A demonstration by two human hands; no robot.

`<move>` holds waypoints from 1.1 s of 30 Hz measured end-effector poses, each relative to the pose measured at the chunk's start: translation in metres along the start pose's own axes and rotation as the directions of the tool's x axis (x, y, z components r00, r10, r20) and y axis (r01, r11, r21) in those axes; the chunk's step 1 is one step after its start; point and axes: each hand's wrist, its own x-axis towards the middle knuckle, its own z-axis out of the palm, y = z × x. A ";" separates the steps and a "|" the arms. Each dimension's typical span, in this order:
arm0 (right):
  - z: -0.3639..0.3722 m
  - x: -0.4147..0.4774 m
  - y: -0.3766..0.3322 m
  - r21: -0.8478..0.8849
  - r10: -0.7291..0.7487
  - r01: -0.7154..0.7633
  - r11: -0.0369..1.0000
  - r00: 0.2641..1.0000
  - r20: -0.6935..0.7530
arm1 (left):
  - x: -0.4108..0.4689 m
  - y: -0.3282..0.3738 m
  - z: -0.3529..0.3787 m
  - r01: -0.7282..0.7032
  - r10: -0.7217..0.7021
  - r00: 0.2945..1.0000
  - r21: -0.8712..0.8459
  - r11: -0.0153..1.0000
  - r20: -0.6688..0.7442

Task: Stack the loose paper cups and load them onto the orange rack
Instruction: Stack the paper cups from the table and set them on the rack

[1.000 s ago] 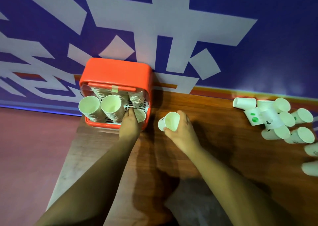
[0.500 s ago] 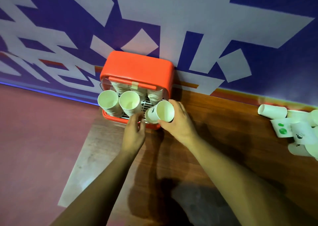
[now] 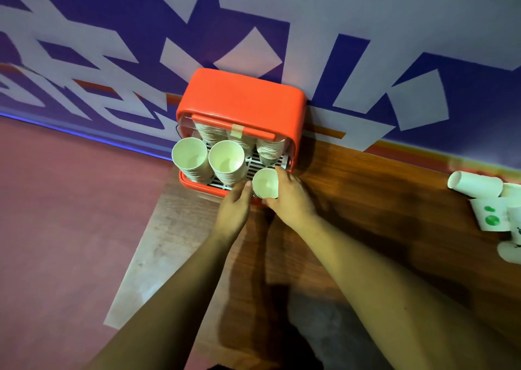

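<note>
Paper cup (image 3: 265,184) held in right hand (image 3: 293,204) grip at orange rack (image 3: 242,99); left hand (image 3: 234,212) touches it.

Wooden table (image 3: 366,223) here, with the orange rack (image 3: 242,99) sitting on it just beyond the left hand (image 3: 234,214) and right hand (image 3: 293,200), and loose paper cups (image 3: 476,184) lying jumbled well off to the right hand's outer side.

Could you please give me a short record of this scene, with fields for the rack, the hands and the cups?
rack: orange, at the table's far left corner
stacks: two in front, more behind
right hand: holds a cup at the rack's front right corner
left hand: fingertips touch that cup
loose cups: lying at the table's right
</note>
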 end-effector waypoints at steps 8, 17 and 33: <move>0.012 0.009 0.001 0.101 0.008 -0.006 0.995 1.000 -0.020 | 0.005 -0.002 0.006 -0.144 0.175 0.979 0.261 0.955 -0.104; 0.017 0.004 0.002 0.070 -0.019 0.027 0.997 0.993 -0.118 | 0.003 -0.002 0.015 -0.134 0.191 0.957 0.251 0.959 -0.217; -0.118 -0.174 0.204 0.042 0.415 -0.417 0.908 0.881 -0.226 | -0.061 0.036 0.103 -0.290 0.154 0.950 0.590 0.754 0.271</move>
